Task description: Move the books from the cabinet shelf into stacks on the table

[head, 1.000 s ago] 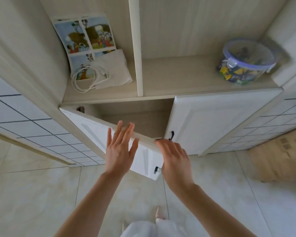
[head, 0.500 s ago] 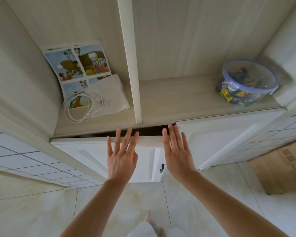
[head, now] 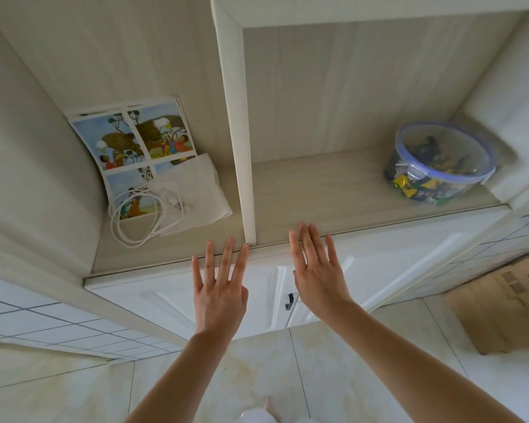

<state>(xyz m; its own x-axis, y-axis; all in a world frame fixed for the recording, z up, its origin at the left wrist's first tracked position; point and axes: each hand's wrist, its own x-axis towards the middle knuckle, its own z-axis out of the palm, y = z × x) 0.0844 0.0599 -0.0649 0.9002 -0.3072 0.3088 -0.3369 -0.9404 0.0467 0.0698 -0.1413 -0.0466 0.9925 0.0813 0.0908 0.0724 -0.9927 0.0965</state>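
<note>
Both hands, left (head: 219,296) and right (head: 318,277), spread flat and empty before shut cabinet doors (head: 388,264); thin floppy picture book (head: 135,141) propped in left shelf corner, pinned under cloth (head: 193,193) and cable (head: 135,221), probably best gripped by its edge.

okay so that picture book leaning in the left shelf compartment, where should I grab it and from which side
Probably the picture book by its upper left corner, coming from the front. It leans tilted against the back wall, and its lower part is pinned under a white cloth and a coiled white cable, so only the top is free.
</note>
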